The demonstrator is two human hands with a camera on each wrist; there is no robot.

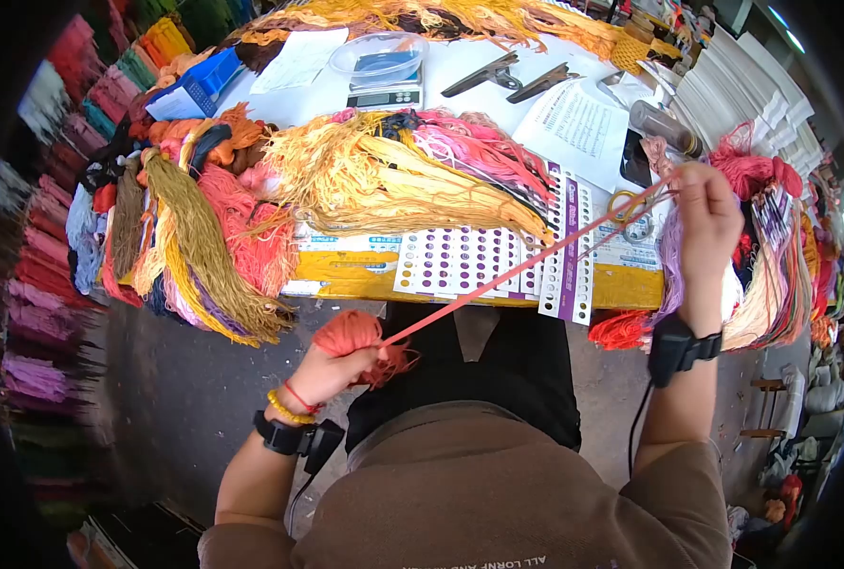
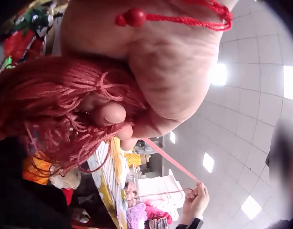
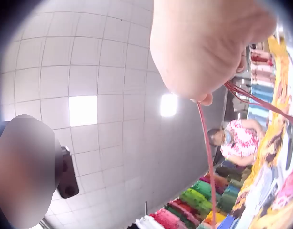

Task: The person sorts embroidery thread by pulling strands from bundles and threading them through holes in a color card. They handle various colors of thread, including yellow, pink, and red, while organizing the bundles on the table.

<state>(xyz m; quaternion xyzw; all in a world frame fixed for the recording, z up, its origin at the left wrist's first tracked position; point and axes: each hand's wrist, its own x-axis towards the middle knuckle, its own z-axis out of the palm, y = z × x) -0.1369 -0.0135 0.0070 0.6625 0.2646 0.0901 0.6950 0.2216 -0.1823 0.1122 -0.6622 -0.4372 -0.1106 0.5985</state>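
Head view: my left hand (image 1: 322,373) grips a loose coral-red bundle of thread (image 1: 348,332), held off the long white desk with a worn yellow edge (image 1: 351,267), short of its near edge and above my black trousers (image 1: 545,379). Its fingers are curled well round the bundle, the thumb pressed along it; in my left wrist view, fingertips (image 2: 113,113) poke out among the strands. My right hand (image 1: 711,213) is raised over the near right corner, fingers bent together in a pinch. They have hold of a taut coral-pink strand (image 1: 498,278), which slants up from the bundle across the near edge. In my right wrist view, thin red thread leaves that pinch in two directions.

Beneath the strand, white and purple dotted cards (image 1: 566,284) jut past the near edge. Left of them lies a broad heap of pale yellow thread (image 1: 374,180). An olive-brown hank of thread (image 1: 189,199) hangs over the near left corner. Towards the far edge, a clear round plastic bowl (image 1: 379,59) sits on a small scale (image 1: 384,98), with a blue box (image 1: 199,85) nearer the left edge.
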